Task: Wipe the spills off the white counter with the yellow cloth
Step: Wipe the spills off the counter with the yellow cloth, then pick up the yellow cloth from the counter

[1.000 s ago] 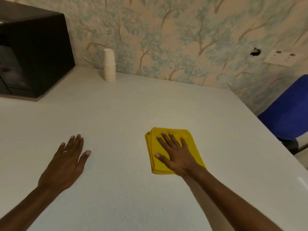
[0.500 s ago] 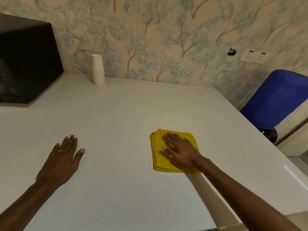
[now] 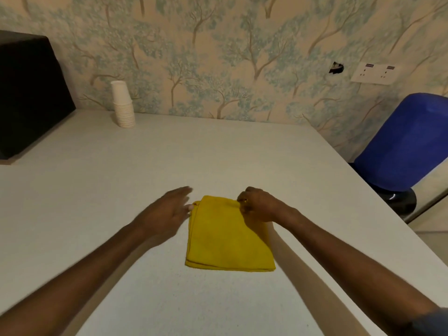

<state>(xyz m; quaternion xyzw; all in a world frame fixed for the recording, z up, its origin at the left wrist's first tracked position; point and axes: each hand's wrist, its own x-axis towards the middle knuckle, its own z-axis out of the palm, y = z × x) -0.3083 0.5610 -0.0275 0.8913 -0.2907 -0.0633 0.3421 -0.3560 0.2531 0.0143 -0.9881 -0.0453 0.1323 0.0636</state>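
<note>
A folded yellow cloth (image 3: 228,238) lies flat in the middle of the white counter (image 3: 97,190). My right hand (image 3: 259,206) is curled over the cloth's far right corner, its fingers pinching the edge. My left hand (image 3: 167,212) is at the cloth's far left corner, blurred, fingers stretched out and touching the folded edge; whether it grips the cloth I cannot tell. No spills show on the counter.
A stack of white paper cups (image 3: 122,107) stands at the back by the wallpapered wall. A black appliance (image 3: 29,93) sits at the back left. A blue chair (image 3: 407,141) stands past the counter's right edge, under a wall socket (image 3: 374,73).
My left hand has swung from the counter on the left over to the cloth's left edge. My right hand has lifted off the cloth's top and closed on its far right corner.
</note>
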